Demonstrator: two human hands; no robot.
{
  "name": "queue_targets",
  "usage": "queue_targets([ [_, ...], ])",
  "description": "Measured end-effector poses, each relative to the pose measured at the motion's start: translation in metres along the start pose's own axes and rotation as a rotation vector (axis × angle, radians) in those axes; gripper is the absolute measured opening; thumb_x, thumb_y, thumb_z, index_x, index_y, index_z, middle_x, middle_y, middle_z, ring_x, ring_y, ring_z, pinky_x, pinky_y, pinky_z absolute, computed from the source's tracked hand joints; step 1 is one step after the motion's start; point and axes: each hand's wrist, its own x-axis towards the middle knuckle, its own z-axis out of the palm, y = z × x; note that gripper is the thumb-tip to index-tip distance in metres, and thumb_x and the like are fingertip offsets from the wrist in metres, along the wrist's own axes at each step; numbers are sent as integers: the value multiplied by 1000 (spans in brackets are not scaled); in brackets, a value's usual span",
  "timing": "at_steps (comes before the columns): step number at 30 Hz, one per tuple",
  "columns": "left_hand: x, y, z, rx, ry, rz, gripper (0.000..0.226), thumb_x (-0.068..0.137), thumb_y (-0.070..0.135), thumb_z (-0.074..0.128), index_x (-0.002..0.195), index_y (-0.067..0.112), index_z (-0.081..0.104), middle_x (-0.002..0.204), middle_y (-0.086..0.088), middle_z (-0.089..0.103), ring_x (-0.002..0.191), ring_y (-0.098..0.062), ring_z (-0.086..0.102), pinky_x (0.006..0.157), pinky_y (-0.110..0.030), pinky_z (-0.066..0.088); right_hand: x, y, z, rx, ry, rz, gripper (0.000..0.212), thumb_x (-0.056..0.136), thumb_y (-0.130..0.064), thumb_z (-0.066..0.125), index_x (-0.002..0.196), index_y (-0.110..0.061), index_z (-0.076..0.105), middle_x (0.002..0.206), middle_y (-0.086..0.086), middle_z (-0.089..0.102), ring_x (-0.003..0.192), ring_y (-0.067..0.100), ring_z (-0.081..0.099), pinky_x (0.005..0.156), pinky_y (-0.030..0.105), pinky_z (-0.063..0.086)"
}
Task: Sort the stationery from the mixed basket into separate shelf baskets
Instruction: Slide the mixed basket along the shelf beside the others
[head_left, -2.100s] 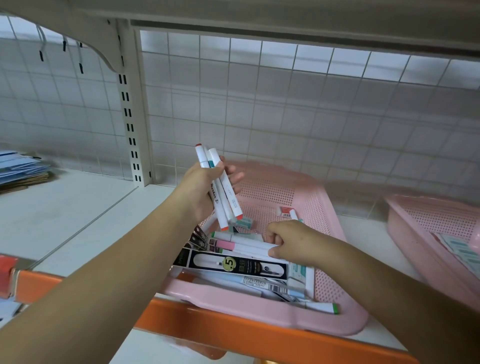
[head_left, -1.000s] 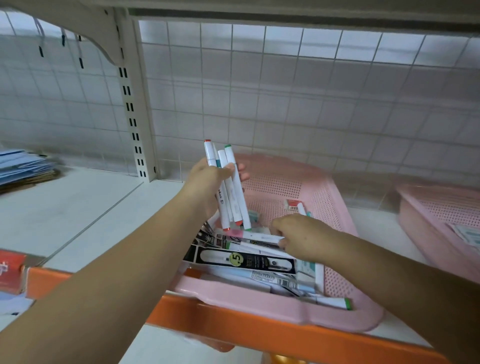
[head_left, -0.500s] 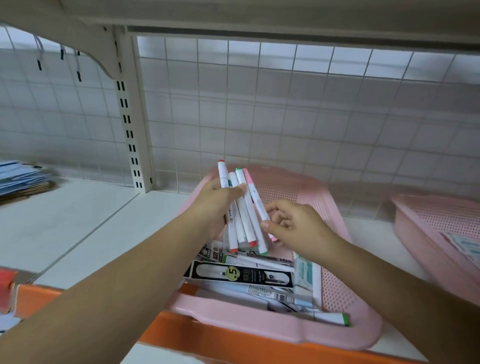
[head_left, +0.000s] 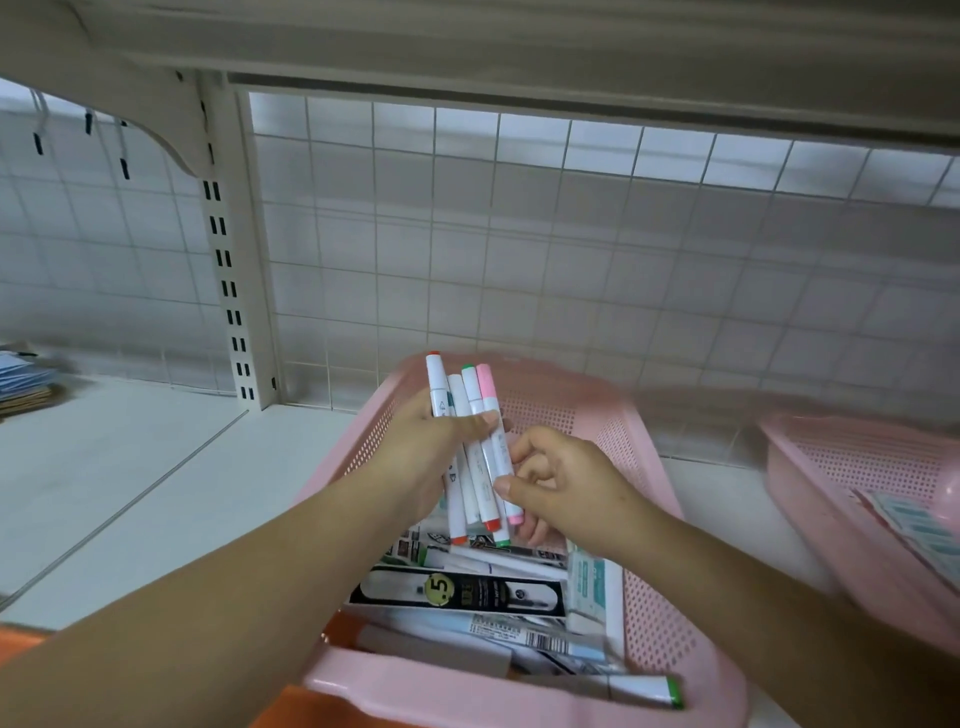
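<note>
I see the white shelf with its wire grid back panel filling most of my view, and a stack of blue papers sits at the far left edge. On the shelf in front of me stands the pink mixed basket, with a second pink basket well apart to its right, partly blurred. Both of my forearms reach in over the mixed basket. My left hand is curled round a bundle of markers, holding them nearly upright above the basket with the thumb pressed across their fronts. My right hand sits just beside it, thumb and forefinger pinching the lower part of the pink-capped marker at the bundle's right edge. Beneath the hands, inside the mixed basket, lies a jumble of packaged stationery: a black pen pack marked ".5" lies crosswise, and a green-tipped marker rests against the near rim.
</note>
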Motion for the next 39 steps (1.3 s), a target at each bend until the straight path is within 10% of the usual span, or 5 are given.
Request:
queue_targets([
  [7, 2, 9, -11, -28, 135, 53, 24, 82, -1, 63, 105, 2, 59, 101, -21, 66, 84, -30, 63, 80, -44, 53, -5, -3, -2, -449, 212, -222, 22, 96, -21, 45, 112, -17, 60, 95, -7, 64, 83, 8, 60, 78, 26, 49],
  [14, -12, 25, -9, 8, 102, 98, 16, 84, 1, 63, 97, 8, 59, 97, -15, 67, 81, -25, 65, 66, -32, 50, -8, -6, -16, -689, 321, -322, 41, 88, 0, 44, 125, -11, 55, 128, -3, 53, 118, 15, 48, 95, 23, 36],
  [24, -59, 51, 84, 65, -19, 136, 16, 80, -6, 64, 79, 8, 59, 77, -9, 64, 68, -21, 61, 67, -28, 51, -87, 4, -104, -956, 439, -228, 39, 76, -6, 49, 113, -3, 60, 119, 17, 57, 106, 38, 56, 86, 48, 50],
  [32, -129, 13, 237, 24, -212, 80, 16, 79, -1, 67, 94, 2, 62, 92, -14, 67, 85, -31, 65, 88, -43, 51, -240, 41, -206, -1080, 487, 24, 46, 90, -15, 48, 136, -16, 43, 142, 5, 39, 126, 25, 41, 103, 31, 35],
  [39, -214, -29, 379, 1, -404, -18, 22, 81, 2, 67, 102, 4, 64, 99, -14, 70, 90, -28, 67, 87, -43, 53, -383, 107, -281, -1148, 553, 174, 43, 59, -9, 56, 100, -3, 67, 98, 17, 65, 80, 39, 65, 66, 48, 56],
])
